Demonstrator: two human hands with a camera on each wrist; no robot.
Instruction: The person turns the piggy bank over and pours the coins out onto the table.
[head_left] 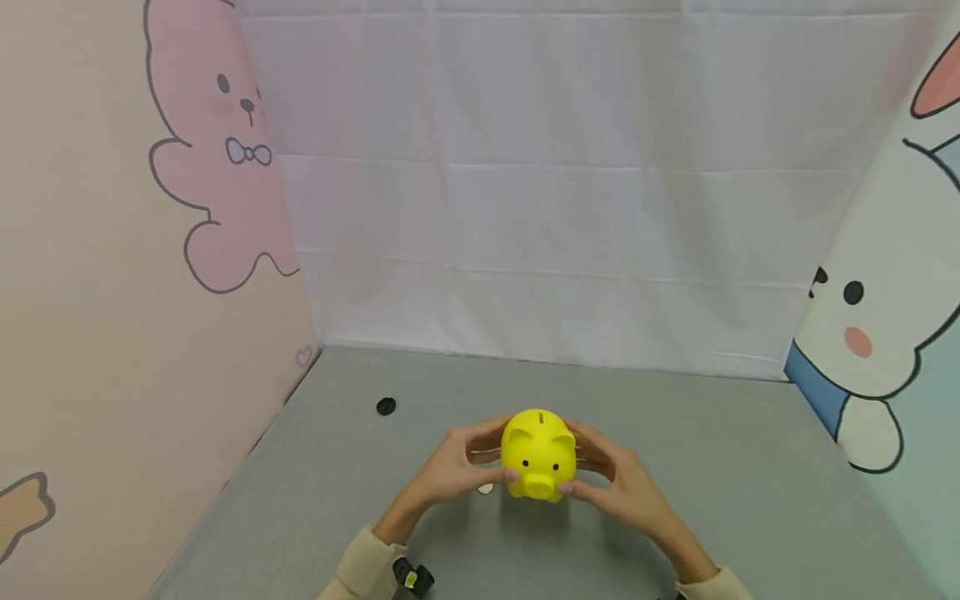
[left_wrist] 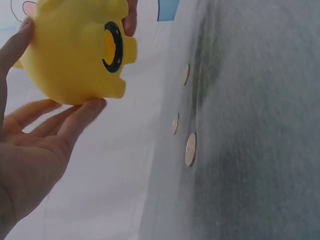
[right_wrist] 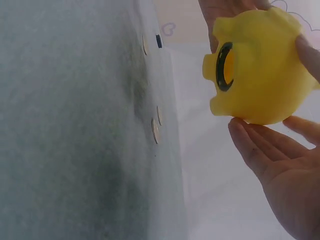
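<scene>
Yellow piggy bank (head_left: 538,454) held above the grey table (head_left: 720,467), cradled between left hand (head_left: 450,468) and right hand (head_left: 618,482), fingers lightly curled around its sides, none clamped hard. Risk, as judged: a slip from so loose a cradle, or anything left inside dropping through the unplugged bottom hole (left_wrist: 112,46). Seen only from the wrist views: that open hole, and three coins (left_wrist: 190,149) lying beneath the bank. Seen only from the head view: small black plug (head_left: 386,406), well left of the bank.
</scene>
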